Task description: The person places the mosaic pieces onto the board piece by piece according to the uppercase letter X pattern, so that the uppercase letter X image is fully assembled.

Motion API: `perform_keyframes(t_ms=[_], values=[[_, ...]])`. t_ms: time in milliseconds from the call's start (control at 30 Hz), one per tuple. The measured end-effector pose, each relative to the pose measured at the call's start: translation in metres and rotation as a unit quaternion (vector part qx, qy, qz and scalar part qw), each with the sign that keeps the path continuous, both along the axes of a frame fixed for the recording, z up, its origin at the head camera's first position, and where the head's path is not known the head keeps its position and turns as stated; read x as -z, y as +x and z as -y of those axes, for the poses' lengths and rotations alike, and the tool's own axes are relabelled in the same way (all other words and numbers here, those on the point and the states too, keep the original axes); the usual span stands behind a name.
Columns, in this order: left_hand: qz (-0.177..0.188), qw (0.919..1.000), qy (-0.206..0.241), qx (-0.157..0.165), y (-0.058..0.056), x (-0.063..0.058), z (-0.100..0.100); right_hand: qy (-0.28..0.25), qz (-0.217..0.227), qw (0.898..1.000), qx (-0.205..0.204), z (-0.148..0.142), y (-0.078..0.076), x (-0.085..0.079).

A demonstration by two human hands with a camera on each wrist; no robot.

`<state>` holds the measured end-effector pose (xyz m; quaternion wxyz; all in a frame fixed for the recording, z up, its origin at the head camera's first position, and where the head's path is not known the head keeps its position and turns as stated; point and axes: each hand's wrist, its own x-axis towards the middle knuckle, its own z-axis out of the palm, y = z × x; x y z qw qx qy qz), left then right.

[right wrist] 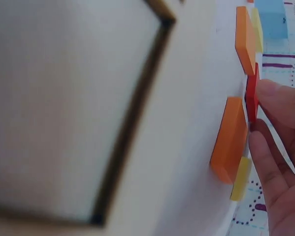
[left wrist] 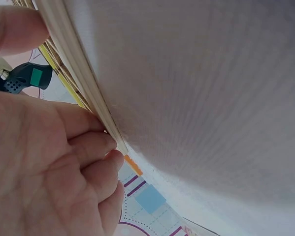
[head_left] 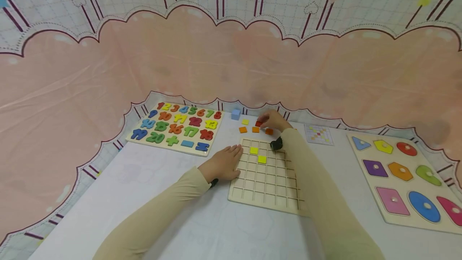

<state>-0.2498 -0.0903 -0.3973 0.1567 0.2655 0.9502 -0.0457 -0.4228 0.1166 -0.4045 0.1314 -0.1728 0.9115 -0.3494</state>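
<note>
My left hand (head_left: 223,163) rests along the left edge of a wooden grid board (head_left: 265,189), fingertips on its rim and thumb lower down the same side. Two yellow square tiles (head_left: 254,150) sit diagonally in the board's upper-left cells. Beyond the far edge, my right hand (head_left: 276,121) pinches a red square tile (right wrist: 252,96), which is low at the table. Orange tiles (head_left: 256,129) lie around it, between it and the board. A loose yellow tile (head_left: 245,122) is to its left. My right forearm covers part of the board's right side.
A blue cube (head_left: 236,114) stands at the back. Back left lies a number puzzle board (head_left: 187,149); on the right, a knobbed shape puzzle board (head_left: 368,155). Between the grid and the shapes is a printed pattern card (head_left: 319,134). A patterned cloth curtain (head_left: 231,63) rises behind.
</note>
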Motion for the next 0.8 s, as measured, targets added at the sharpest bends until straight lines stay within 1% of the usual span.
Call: perform_keyframes(t_ms=[167,267,433,567,733,800], values=[[-0.007,1.0,0.003,0.004,-0.0004,0.0022,0.0006,0.006,0.016,1.0,0.005,-0.0034,0.0028,-0.0037],[-0.008,1.0,0.0,0.004,-0.0012,0.0036,0.0009,0.007,0.02,1.0,-0.002,-0.006,0.0045,-0.0061],[-0.01,0.9999,-0.008,0.006,-0.003,0.0044,0.0014,0.004,0.02,1.0,-0.011,-0.0078,0.0052,-0.0075],[-0.01,0.9998,-0.013,0.008,-0.0037,0.005,0.0013,0.003,0.017,1.0,-0.006,-0.007,0.0051,-0.0064],[-0.009,0.9998,-0.013,0.007,-0.003,0.005,0.001,0.029,0.003,1.0,0.003,-0.0057,0.0061,-0.0056],[-0.01,0.9998,-0.013,0.006,-0.0025,0.0047,0.0011,0.034,0.006,0.999,0.009,-0.0048,0.0067,-0.0058]])
